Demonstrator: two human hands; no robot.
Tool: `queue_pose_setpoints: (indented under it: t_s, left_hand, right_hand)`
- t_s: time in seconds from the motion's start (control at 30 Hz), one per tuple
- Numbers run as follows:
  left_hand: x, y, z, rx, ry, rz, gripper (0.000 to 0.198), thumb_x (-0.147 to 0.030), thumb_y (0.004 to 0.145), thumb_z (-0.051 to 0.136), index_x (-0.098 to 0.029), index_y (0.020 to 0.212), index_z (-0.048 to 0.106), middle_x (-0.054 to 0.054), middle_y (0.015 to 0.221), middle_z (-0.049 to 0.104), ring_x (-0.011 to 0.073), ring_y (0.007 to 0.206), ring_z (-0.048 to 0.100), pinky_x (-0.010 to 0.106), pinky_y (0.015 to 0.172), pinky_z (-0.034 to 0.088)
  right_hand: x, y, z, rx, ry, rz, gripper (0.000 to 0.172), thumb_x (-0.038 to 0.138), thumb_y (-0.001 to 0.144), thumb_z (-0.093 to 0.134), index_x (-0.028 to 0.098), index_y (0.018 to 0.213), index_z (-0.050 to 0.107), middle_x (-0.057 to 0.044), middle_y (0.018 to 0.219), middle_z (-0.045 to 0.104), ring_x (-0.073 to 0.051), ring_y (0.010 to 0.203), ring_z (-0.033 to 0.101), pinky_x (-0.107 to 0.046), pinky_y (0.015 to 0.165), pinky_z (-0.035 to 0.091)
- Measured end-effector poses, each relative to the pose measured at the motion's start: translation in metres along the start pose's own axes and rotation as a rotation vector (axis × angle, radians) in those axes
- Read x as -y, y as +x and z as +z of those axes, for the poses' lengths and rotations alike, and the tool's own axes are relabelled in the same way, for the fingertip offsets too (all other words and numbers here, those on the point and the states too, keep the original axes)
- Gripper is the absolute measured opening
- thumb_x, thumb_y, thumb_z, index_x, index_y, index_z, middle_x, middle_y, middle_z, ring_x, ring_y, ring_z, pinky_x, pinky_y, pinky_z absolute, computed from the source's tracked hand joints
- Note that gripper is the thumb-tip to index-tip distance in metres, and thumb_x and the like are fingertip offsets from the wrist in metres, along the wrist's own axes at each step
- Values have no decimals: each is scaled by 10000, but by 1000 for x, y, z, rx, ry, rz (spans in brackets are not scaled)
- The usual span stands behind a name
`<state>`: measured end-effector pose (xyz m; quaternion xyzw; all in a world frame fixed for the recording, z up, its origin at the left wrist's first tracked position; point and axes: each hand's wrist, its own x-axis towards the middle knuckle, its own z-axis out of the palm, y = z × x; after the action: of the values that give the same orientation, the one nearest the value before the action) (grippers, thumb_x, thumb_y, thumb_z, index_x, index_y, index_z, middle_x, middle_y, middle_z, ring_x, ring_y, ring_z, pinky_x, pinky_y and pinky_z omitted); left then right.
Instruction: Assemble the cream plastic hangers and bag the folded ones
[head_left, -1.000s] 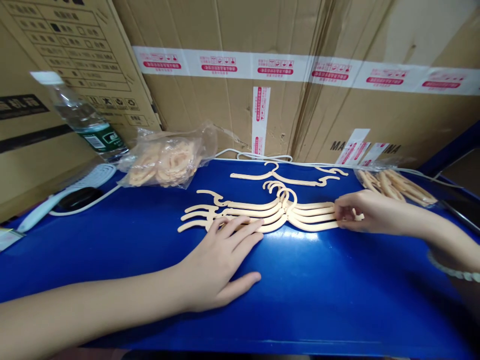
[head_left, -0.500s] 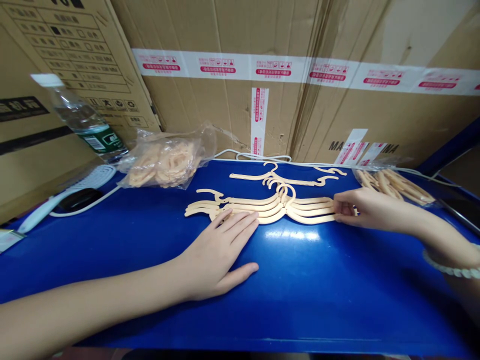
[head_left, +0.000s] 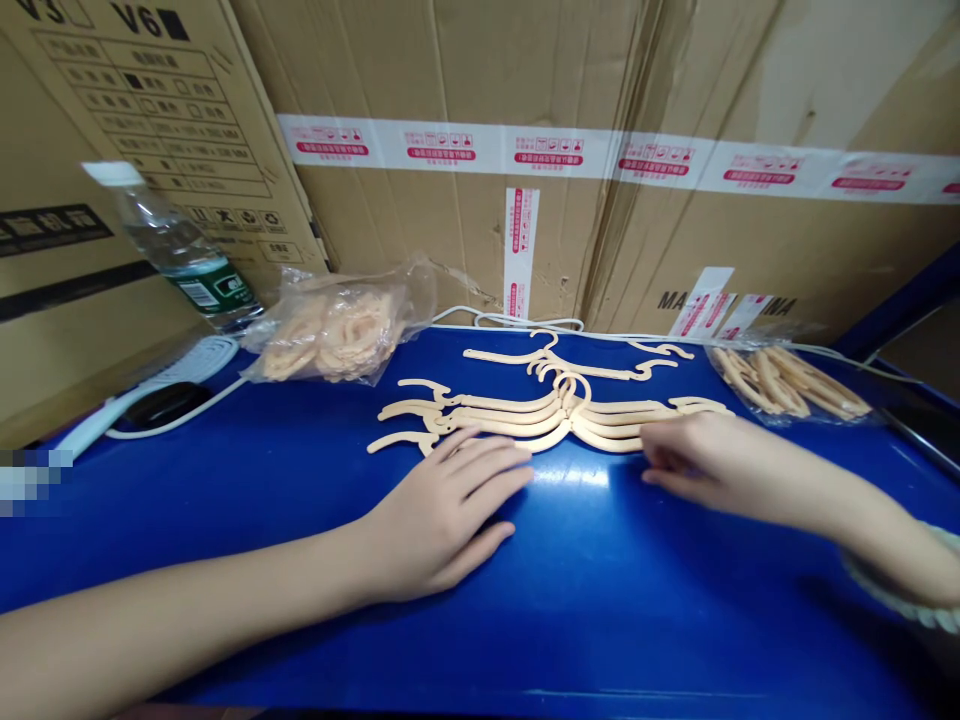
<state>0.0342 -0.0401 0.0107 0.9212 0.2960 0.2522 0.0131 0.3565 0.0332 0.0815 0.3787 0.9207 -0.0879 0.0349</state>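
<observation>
Several beige foldable clothes hangers [head_left: 499, 418] lie overlapped in a row on the blue tabletop [head_left: 570, 600], their hooks bunched at the middle. My left hand [head_left: 457, 505] rests with its fingers stretched out and slightly apart across the left arm of the nearest hanger, partly covering it. At the other end, my right hand [head_left: 686, 460] has its fingers curled around the right arm of that nearest hanger; its fingertips and the hanger's end are hidden. Another hanger [head_left: 517, 358] lies apart behind the row.
A clear bag of beige parts [head_left: 337, 330] lies at the back left, beside a water bottle [head_left: 184, 250]. Another bag of parts [head_left: 787, 380] is at the back right. A white cable [head_left: 517, 318] runs along the cardboard boxes [head_left: 420, 240]. A white handled object [head_left: 150, 380] sits left.
My right hand has shifted left and nearer to me along the nearest hanger. That hanger's left end now sits apart from the others. My left hand stays laid out, its fingers slightly shifted.
</observation>
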Motion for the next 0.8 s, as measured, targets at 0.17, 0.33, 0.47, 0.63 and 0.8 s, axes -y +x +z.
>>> queue_pose_setpoints:
  t_s: [0.17,0.33,0.47,0.63,0.8]
  left_hand:
    - [-4,4,-2,-75,-92,204,352,-49,971,419,-125,1246,626,149,1096,745,232,990,681,362,906,569]
    - [-4,4,-3,-91,-119,210,370,-61,997,361,-160,1210,647,128,1051,747,205,868,648,327,790,572]
    - [-3,1,1,-113,-119,216,368,-64,995,374,-163,1222,646,131,1071,735,209,876,623,334,785,548]
    - [-3,1,2,-124,-75,225,332,-49,994,393,-148,1174,654,124,1078,723,193,861,597,314,787,533]
    - [-4,3,-2,-128,-49,232,316,-51,1010,378,-132,1145,651,119,1078,731,187,870,573,318,783,529]
  right_hand:
    - [47,8,22,60,84,-299,200,246,997,485,200,815,554,-30,765,618,-152,644,537,-277,612,352]
    - [45,12,31,30,102,-322,266,306,1041,452,199,812,537,-31,766,607,-160,664,551,-278,612,350]
    - [42,11,31,17,97,-329,261,298,1041,455,196,815,537,-30,761,598,-159,658,542,-281,607,347]
    - [43,11,31,29,102,-317,254,292,1042,467,197,814,525,-21,770,596,-153,664,538,-283,615,345]
    - [42,11,31,55,101,-302,243,289,1041,473,203,815,501,-14,780,591,-151,676,534,-284,624,342]
